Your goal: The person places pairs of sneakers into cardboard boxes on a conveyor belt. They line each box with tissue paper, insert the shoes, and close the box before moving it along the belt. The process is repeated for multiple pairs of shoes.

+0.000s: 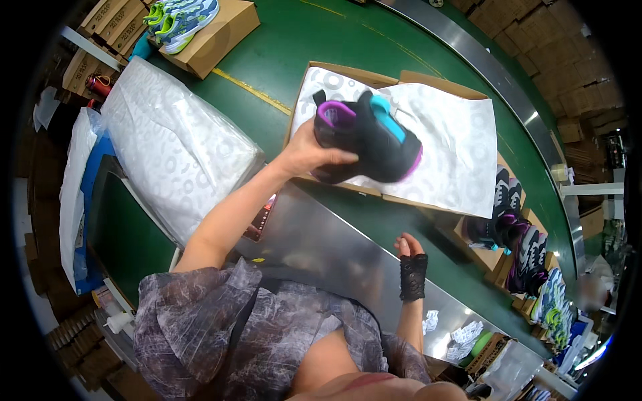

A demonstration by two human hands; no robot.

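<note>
My left hand [309, 155] grips a black shoe [374, 147] with a purple lining and a teal strap, thumb across its side. The shoe is held over an open cardboard box [414, 75] lined with white patterned tissue paper [461, 144]. Whether a second shoe is pressed behind the first, I cannot tell. My right hand [409, 246], above a black lace wristband [412, 277], is raised near the metal edge, below the box. Its fingers are partly bent, and nothing shows in them.
A stack of patterned tissue paper [174, 134] lies at left. Beyond it, blue-green shoes [180, 27] rest on a box [224, 37]. Dark shoes [501, 217] on boxes line the right of the green belt [301, 40]. A phone [261, 219] and crumpled paper [463, 337] lie on the metal ledge [321, 240].
</note>
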